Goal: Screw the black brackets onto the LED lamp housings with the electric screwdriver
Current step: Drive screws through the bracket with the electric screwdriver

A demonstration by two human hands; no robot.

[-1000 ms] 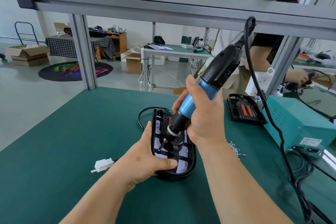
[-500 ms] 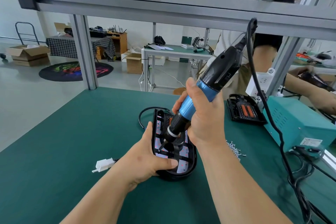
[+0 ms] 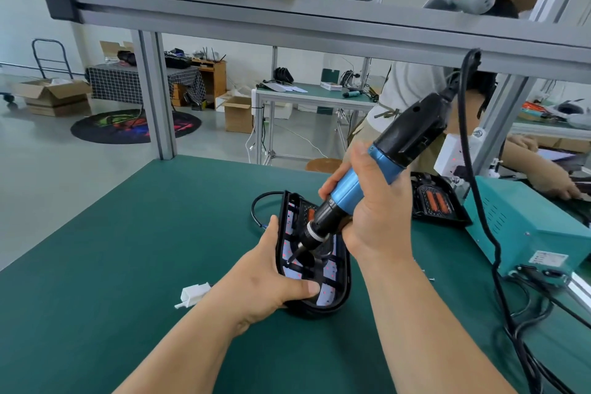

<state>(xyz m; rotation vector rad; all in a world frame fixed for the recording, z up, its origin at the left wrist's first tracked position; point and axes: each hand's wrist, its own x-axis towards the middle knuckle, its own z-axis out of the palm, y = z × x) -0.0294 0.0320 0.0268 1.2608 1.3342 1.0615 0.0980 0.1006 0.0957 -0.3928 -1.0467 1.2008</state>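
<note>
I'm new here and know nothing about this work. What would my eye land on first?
Most likely the blue-and-black electric screwdriver, gripped in the right hand at mid-frame, its tip down in a black LED lamp housing on the green table. The left hand grips the housing's near edge, and a teal box sits at the right.

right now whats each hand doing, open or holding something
left hand: closed, gripping the near edge of the LED lamp housing
right hand: closed, gripping the electric screwdriver
</note>
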